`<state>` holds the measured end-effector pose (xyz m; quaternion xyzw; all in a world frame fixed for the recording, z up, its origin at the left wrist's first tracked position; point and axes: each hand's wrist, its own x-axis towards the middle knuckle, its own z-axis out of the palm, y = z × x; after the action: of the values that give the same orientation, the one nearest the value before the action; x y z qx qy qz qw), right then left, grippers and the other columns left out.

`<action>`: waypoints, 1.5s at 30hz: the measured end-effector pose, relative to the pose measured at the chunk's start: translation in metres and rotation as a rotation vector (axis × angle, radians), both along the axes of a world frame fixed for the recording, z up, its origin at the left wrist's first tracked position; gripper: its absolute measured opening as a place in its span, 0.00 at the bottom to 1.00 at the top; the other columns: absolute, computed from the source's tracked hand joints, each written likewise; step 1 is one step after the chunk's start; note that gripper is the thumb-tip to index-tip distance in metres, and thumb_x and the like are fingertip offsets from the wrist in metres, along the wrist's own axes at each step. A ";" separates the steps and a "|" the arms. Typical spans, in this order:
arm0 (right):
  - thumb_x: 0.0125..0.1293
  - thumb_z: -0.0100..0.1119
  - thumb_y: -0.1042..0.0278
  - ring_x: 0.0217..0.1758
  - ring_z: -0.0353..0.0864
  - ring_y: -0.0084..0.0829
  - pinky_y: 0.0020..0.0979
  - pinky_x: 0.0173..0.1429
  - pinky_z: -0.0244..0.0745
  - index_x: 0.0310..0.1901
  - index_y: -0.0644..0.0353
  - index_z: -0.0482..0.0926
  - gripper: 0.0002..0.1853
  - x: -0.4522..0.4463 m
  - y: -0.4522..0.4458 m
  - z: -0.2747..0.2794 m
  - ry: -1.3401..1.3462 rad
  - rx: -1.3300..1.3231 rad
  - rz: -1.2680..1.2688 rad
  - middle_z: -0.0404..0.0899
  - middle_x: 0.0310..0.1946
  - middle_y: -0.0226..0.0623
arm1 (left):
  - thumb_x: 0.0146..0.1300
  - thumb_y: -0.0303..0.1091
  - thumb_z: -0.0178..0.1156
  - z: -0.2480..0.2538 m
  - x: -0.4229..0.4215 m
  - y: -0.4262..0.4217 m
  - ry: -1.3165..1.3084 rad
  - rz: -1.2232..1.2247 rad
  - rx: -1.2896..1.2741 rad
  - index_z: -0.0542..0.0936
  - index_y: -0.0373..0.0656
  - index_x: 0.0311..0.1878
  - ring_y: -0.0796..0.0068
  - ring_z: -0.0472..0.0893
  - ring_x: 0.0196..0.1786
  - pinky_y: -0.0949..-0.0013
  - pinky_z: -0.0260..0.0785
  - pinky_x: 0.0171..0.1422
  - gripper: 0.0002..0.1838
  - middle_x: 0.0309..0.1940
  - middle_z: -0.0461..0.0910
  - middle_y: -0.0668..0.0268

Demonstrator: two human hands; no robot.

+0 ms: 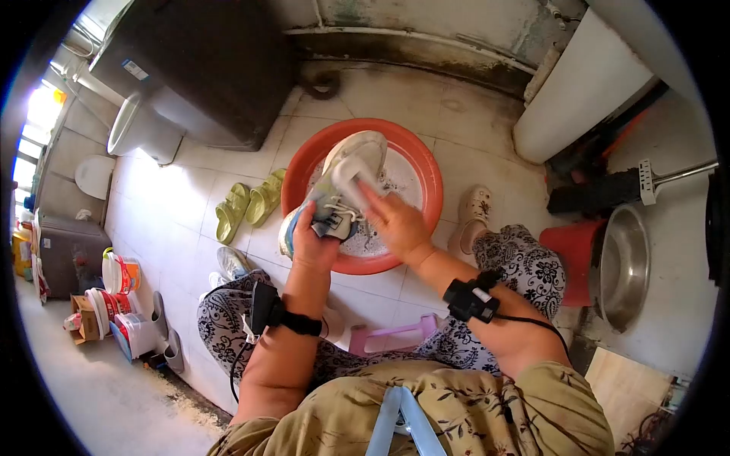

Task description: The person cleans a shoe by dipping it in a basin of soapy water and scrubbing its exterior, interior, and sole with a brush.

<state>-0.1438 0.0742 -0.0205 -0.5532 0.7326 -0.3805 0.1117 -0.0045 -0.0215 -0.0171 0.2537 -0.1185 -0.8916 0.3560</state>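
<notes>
My left hand (315, 247) is closed around the heel and ankle part of a pale sneaker (334, 213) with white laces. The sneaker is tilted, its toe pointing away over a red plastic basin (435, 175) of sudsy water. In my right hand (397, 224) is a white scrubbing brush (354, 178), pressed against the upper of the sneaker near the laces. The brush's bristles are hidden beneath its body.
Green slippers (249, 201) lie left of the basin, with another sneaker (232, 262) nearer my leg. A purple stool (391, 334) is between my legs. Right stand a red bucket (570, 254) and a metal bowl (627, 266). Buckets (122, 273) line the left wall.
</notes>
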 end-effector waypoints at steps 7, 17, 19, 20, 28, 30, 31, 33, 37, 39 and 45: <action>0.65 0.48 0.53 0.29 0.77 0.44 0.40 0.33 0.74 0.62 0.27 0.62 0.23 -0.069 -0.013 -0.045 0.094 0.093 -0.289 0.74 0.30 0.43 | 0.64 0.36 0.49 -0.004 0.002 0.005 -0.181 -0.015 -0.010 0.70 0.35 0.55 0.59 0.75 0.52 0.56 0.67 0.58 0.19 0.50 0.75 0.57; 0.63 0.51 0.57 0.33 0.78 0.46 0.44 0.35 0.73 0.60 0.36 0.68 0.22 -0.027 -0.010 0.003 0.019 0.271 -0.072 0.76 0.33 0.46 | 0.62 0.32 0.51 -0.010 -0.003 0.015 -0.236 -0.048 -0.152 0.71 0.38 0.53 0.62 0.77 0.48 0.57 0.69 0.55 0.17 0.46 0.77 0.58; 0.63 0.51 0.55 0.34 0.78 0.47 0.43 0.36 0.73 0.61 0.40 0.67 0.23 -0.063 -0.015 -0.024 0.001 0.166 -0.193 0.77 0.34 0.47 | 0.61 0.31 0.53 -0.010 0.003 0.016 -0.251 -0.049 -0.128 0.71 0.37 0.53 0.62 0.77 0.48 0.59 0.69 0.55 0.17 0.47 0.76 0.58; 0.63 0.51 0.55 0.34 0.78 0.47 0.43 0.36 0.73 0.61 0.40 0.67 0.23 -0.067 -0.014 -0.028 0.000 0.167 -0.193 0.77 0.34 0.47 | 0.60 0.29 0.54 -0.009 0.003 0.017 -0.266 -0.061 -0.098 0.71 0.36 0.53 0.63 0.77 0.48 0.61 0.69 0.55 0.18 0.47 0.76 0.58; 0.64 0.50 0.55 0.33 0.78 0.46 0.43 0.37 0.73 0.62 0.36 0.66 0.23 -0.007 -0.003 0.000 -0.049 -0.056 -0.095 0.78 0.31 0.45 | 0.62 0.38 0.50 -0.015 0.000 0.004 0.088 -0.032 -0.018 0.71 0.35 0.52 0.59 0.75 0.53 0.57 0.65 0.60 0.20 0.48 0.76 0.55; 0.64 0.50 0.52 0.30 0.78 0.45 0.44 0.35 0.73 0.62 0.31 0.65 0.23 0.002 0.002 -0.003 -0.027 0.038 -0.031 0.77 0.29 0.44 | 0.62 0.40 0.49 -0.009 -0.003 0.006 0.094 0.011 0.055 0.69 0.34 0.54 0.57 0.73 0.55 0.56 0.62 0.63 0.22 0.50 0.74 0.54; 0.63 0.50 0.51 0.28 0.78 0.45 0.45 0.33 0.73 0.61 0.28 0.65 0.23 -0.009 -0.001 -0.010 0.036 0.089 -0.074 0.77 0.29 0.44 | 0.63 0.40 0.48 -0.013 0.000 0.004 0.096 -0.010 0.063 0.69 0.34 0.55 0.57 0.72 0.56 0.56 0.61 0.64 0.22 0.52 0.73 0.54; 0.64 0.50 0.52 0.29 0.78 0.45 0.44 0.33 0.73 0.61 0.31 0.65 0.23 -0.041 -0.010 -0.043 0.038 0.179 -0.199 0.77 0.30 0.43 | 0.64 0.42 0.46 -0.014 0.000 0.003 0.038 -0.011 0.124 0.67 0.34 0.57 0.55 0.71 0.58 0.56 0.58 0.66 0.24 0.54 0.72 0.54; 0.64 0.49 0.54 0.34 0.79 0.44 0.41 0.36 0.74 0.62 0.37 0.65 0.23 -0.077 -0.010 -0.056 0.014 0.057 -0.399 0.78 0.32 0.43 | 0.65 0.45 0.44 -0.016 0.007 0.004 0.048 -0.031 0.065 0.67 0.34 0.57 0.56 0.70 0.58 0.55 0.57 0.67 0.25 0.55 0.71 0.54; 0.64 0.50 0.55 0.35 0.79 0.44 0.40 0.37 0.74 0.63 0.38 0.64 0.24 -0.067 -0.011 -0.049 0.019 -0.080 -0.386 0.78 0.33 0.44 | 0.66 0.47 0.42 -0.015 0.006 -0.002 0.088 -0.001 0.087 0.66 0.34 0.58 0.56 0.69 0.59 0.55 0.57 0.67 0.27 0.56 0.70 0.54; 0.64 0.51 0.55 0.37 0.78 0.44 0.39 0.38 0.74 0.64 0.36 0.62 0.26 -0.006 0.003 -0.033 -0.163 -0.108 -0.085 0.77 0.34 0.45 | 0.63 0.43 0.45 -0.015 0.002 -0.004 0.193 -0.022 0.114 0.69 0.33 0.55 0.56 0.71 0.56 0.55 0.58 0.66 0.24 0.53 0.73 0.53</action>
<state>-0.1501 0.0769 -0.0534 -0.4941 0.7222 -0.4676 0.1248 -0.0021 -0.0259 -0.0317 0.1850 -0.0356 -0.9210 0.3409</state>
